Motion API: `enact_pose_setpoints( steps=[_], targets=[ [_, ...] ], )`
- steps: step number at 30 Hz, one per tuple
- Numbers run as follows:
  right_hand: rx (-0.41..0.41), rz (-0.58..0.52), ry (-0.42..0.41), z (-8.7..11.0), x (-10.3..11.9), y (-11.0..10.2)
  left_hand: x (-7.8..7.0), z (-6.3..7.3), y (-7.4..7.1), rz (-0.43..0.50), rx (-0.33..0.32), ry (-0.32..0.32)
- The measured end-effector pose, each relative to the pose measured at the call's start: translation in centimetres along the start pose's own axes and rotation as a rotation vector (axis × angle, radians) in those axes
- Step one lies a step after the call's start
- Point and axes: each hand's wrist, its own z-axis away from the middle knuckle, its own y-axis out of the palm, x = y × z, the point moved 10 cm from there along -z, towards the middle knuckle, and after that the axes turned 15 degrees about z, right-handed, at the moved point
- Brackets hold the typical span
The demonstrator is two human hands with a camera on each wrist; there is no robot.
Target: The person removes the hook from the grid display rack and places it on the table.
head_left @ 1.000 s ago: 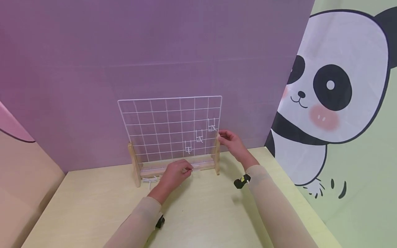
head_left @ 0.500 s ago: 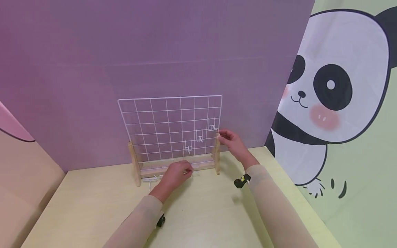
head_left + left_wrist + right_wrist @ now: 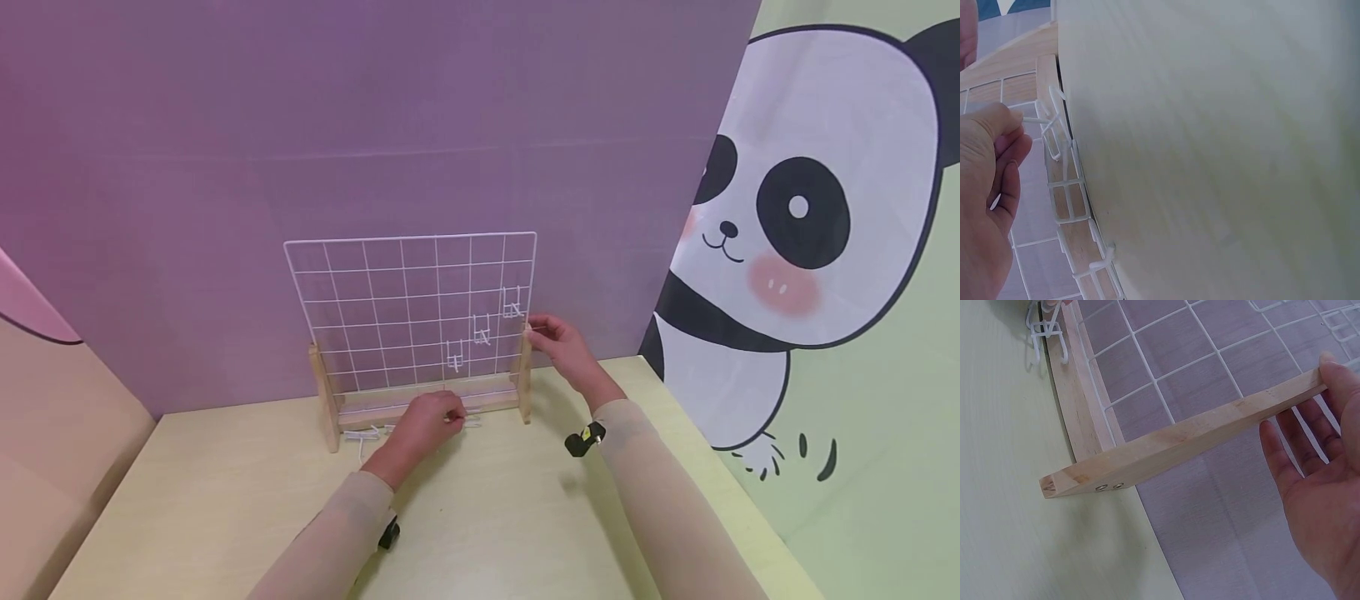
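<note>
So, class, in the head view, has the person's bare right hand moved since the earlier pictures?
No, no visible shift either way: the bare right hand stays at the pale wooden right post, unchanged against the flat purple backdrop.

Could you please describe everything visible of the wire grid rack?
The wire grid rack stands upright toward the back of the table: a white, metal-looking mesh between two pale wooden posts, above a wooden base. Two round fittings show low on the right post. Three white hooks hang diagonally across the mesh. The right hand grips the right post; whether the left hand touches the rack is unclear.
</note>
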Motion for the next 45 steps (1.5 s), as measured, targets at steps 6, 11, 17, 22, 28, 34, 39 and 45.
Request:
enact_pose_setpoints(
  steps=[6, 11, 17, 22, 28, 34, 39, 45],
  targets=[
    [0.004, -0.006, -0.007, 0.0, 0.0, 0.1, -0.3, 0.2, 0.1, 0.026, 0.021, 0.033],
    [0.002, -0.009, -0.01, 0.0, 0.0, 0.1, -0.6, 0.3, 0.3, 0.034, 0.051, 0.013],
    [0.0, -0.006, -0.006, 0.0, -0.1, 0.0, -0.6, 0.2, 0.6, 0.041, 0.067, 0.027],
    [-0.005, 0.001, 0.015, 0.0, -0.6, 0.0, -0.5, 0.3, 1.0, 0.06, 0.092, 0.019],
    [0.005, 0.005, 0.021, 0.0, -0.6, 0.1, -0.3, 0.4, 1.2, 0.069, 0.113, -0.011],
    [0.002, 0.0, 0.006, -0.1, -0.3, 0.0, -0.3, 0.5, 1.3, 0.08, 0.135, -0.027],
    [-0.001, -0.01, -0.002, -0.1, -0.2, 0.0, -0.2, 0.5, 1.3, 0.088, 0.14, -0.044],
    [-0.002, -0.022, -0.001, 0.0, -0.3, 0.1, -0.2, 0.6, 1.4, 0.105, 0.152, -0.049]
  ],
)
